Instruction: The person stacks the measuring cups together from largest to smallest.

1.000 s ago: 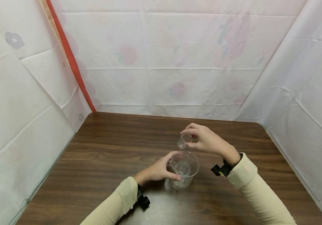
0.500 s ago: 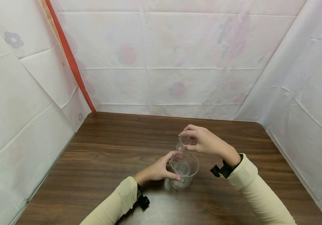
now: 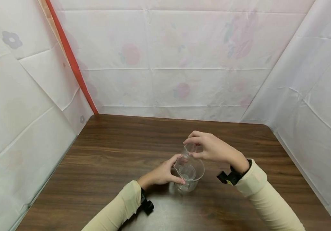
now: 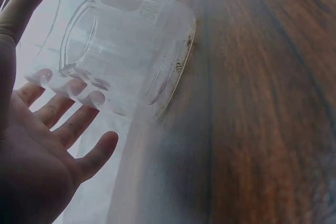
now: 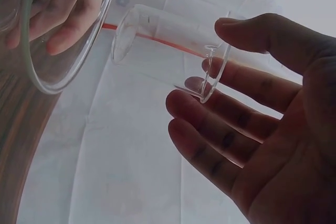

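A large clear glass beaker (image 3: pixel 195 183) stands upright on the table, with printed marks on its wall in the left wrist view. My left hand (image 3: pixel 163 172) holds its left side, thumb at the near side and fingers round the far side. Inside it shows a smaller round glass rim (image 4: pixel 80 34), apparently of a nested beaker. My right hand (image 3: pixel 213 147) pinches a small clear beaker (image 5: pixel 165 51) near its rim between thumb and fingers. That small beaker is tilted, its base over the large beaker's far rim; in the head view the fingers partly hide it.
The dark wood-grain table (image 3: pixel 119 144) spreads around both hands. Pale printed cloth (image 3: pixel 165 86) hangs along its back and sides, with a red strip (image 3: pixel 73 62) at the back left corner. Each wrist carries a black camera (image 3: pixel 147 206).
My right hand has lowered the small beaker slightly toward me, so that its base now overlaps the large beaker's far rim in the head view. The left hand and large beaker stay put.
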### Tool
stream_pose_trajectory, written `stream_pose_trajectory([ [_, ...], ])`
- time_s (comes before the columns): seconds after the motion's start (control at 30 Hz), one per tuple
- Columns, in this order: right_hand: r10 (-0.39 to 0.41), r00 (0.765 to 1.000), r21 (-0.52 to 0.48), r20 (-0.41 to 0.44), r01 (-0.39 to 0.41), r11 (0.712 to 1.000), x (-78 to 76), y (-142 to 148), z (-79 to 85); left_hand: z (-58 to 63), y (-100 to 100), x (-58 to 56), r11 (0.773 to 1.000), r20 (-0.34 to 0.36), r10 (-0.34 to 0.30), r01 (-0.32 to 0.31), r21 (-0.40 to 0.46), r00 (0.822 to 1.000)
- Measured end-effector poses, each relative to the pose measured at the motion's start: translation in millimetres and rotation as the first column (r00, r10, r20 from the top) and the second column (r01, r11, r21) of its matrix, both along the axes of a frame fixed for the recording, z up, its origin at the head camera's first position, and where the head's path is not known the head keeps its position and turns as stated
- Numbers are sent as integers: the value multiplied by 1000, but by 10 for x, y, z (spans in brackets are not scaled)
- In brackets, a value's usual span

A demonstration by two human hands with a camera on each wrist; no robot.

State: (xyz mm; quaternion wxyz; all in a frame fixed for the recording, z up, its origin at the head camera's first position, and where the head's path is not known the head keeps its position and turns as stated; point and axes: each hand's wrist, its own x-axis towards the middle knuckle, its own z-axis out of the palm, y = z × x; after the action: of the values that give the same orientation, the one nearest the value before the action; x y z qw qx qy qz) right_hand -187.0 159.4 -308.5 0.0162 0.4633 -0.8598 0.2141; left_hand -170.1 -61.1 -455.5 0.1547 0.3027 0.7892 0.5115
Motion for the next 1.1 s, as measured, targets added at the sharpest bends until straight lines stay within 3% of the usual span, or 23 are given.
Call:
stream_pose_trajectory([
  [0.6, 30, 999, 50, 38, -32, 998, 54, 9, -57, -23, -8, -3, 1000, 5, 0, 0, -1, 1000],
  [0.9, 21, 993, 104, 119, -34, 994, 72, -12, -112, -15, -17, 0, 1000, -3, 6, -6, -9, 1000],
  [1.1, 24, 994, 132, 107, -38, 991, 73, -20, -141, -8, -21, 3, 1000, -7, 11, -12, -16, 1000],
])
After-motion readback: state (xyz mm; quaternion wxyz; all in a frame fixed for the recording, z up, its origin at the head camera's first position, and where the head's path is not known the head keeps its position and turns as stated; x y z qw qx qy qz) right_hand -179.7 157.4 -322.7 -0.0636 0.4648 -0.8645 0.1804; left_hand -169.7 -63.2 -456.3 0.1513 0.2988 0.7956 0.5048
